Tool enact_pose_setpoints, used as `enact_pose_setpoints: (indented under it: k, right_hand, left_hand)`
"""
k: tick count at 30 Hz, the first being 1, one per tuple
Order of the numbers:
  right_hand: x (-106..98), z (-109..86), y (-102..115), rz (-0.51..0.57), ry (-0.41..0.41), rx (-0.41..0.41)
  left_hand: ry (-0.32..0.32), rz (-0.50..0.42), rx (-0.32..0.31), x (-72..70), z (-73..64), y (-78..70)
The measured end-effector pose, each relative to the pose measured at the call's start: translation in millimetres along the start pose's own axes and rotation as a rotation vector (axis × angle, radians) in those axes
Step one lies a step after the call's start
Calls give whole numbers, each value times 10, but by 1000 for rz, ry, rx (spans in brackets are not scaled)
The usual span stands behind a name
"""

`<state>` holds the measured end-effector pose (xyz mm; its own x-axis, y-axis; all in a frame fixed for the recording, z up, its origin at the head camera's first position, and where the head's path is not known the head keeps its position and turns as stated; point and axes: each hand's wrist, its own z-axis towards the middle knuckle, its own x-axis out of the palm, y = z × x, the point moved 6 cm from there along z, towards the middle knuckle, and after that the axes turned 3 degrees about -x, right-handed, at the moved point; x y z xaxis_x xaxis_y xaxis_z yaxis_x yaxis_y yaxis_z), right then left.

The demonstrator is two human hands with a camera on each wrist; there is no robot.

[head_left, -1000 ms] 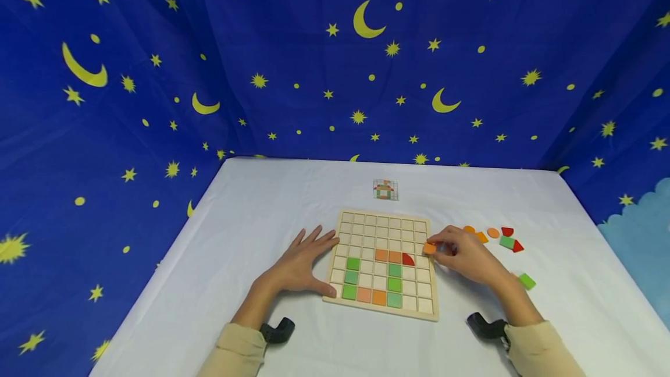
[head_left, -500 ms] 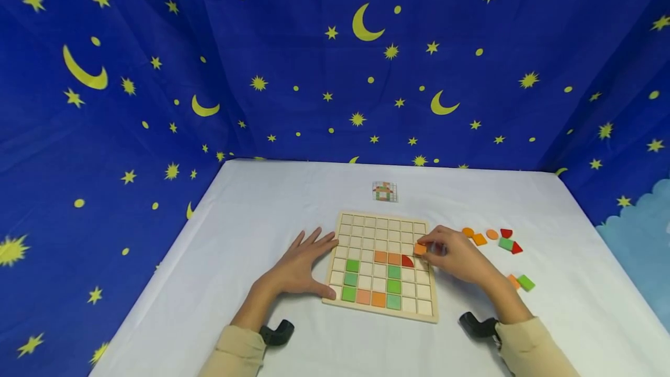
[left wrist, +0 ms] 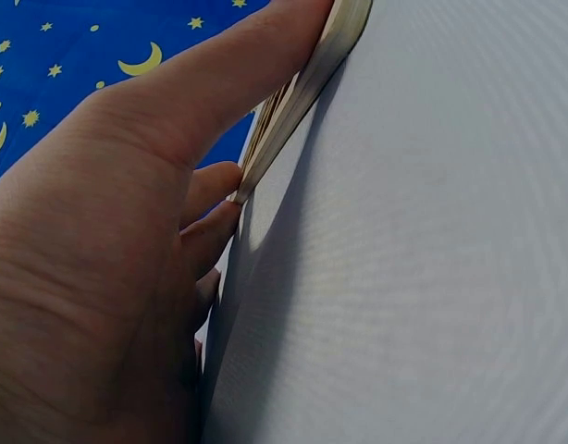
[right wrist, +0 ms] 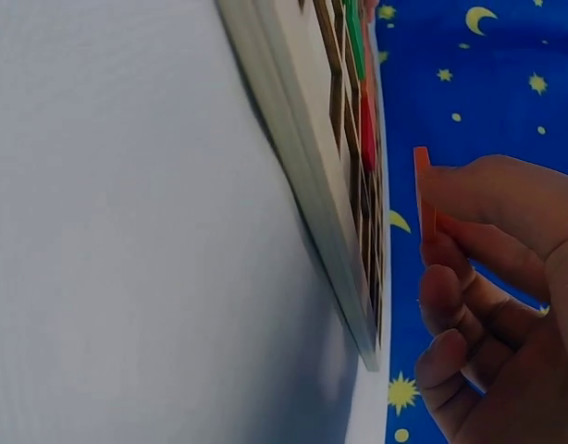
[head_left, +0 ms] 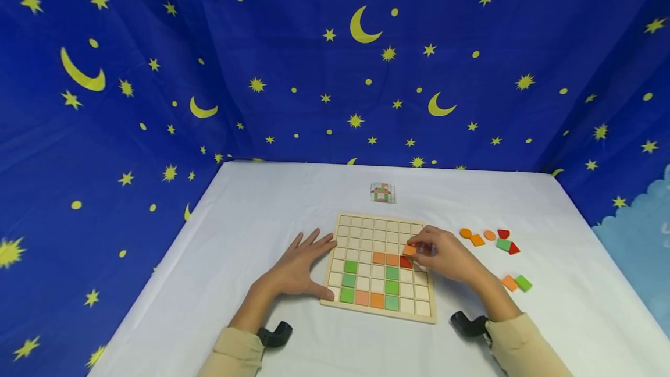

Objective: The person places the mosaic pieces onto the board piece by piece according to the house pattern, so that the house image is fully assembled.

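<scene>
A wooden grid board lies on the white table, with green, orange and salmon square tiles and a red quarter-round tile in some cells. My right hand pinches an orange square tile between thumb and fingers, over the board just above the red piece. In the right wrist view that orange tile stands out edge-on, apart from the board. My left hand is spread at the board's left edge, thumb on the lower left corner and fingertips at the side. The left wrist view shows the thumb against the rim.
Behind the board lies a small pattern card. To the right are loose tiles: an orange circle, an orange square, a green square and several others. A starry blue curtain hangs behind the table.
My right hand has carried the orange tile leftward, from the board's right edge to above the red piece. My left hand stays at the board's left edge.
</scene>
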<state>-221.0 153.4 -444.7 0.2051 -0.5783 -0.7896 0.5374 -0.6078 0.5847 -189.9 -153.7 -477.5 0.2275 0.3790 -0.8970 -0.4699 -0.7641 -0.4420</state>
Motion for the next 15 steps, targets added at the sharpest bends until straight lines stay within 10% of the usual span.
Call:
enact_pose_setpoints:
  k: [15]
  right_hand:
    - [65,104,86,7,14,8]
  left_hand:
    - [5,24,-26,44,11,57]
